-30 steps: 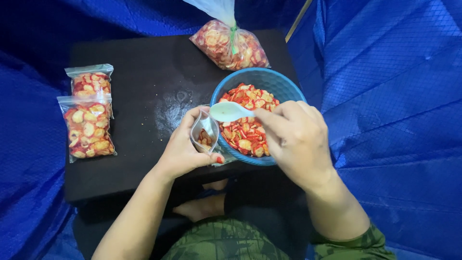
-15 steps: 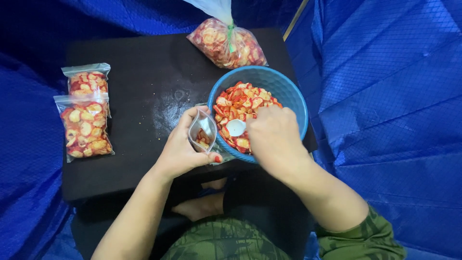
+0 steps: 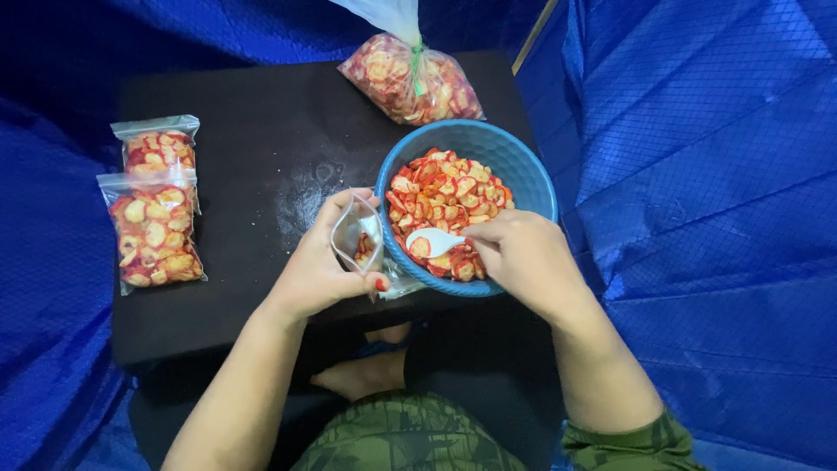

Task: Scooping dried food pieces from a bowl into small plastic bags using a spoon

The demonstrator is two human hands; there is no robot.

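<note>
My left hand grips a small clear zip bag, held with its mouth wide beside the blue bowl; a few red chips lie at the bag's bottom. My right hand holds a white spoon, its scoop dipped into the red and yellow chips that fill the bowl. The bowl stands at the right front part of the black table.
Two filled small zip bags lie side by side at the table's left edge. A big tied plastic bag of chips rests at the far edge. Blue tarp surrounds the table. My bare foot shows beneath it.
A second ago the spoon was up over the small bag's mouth. My right hand has brought it back down into the chips in the bowl. My left hand has kept the bag still.
</note>
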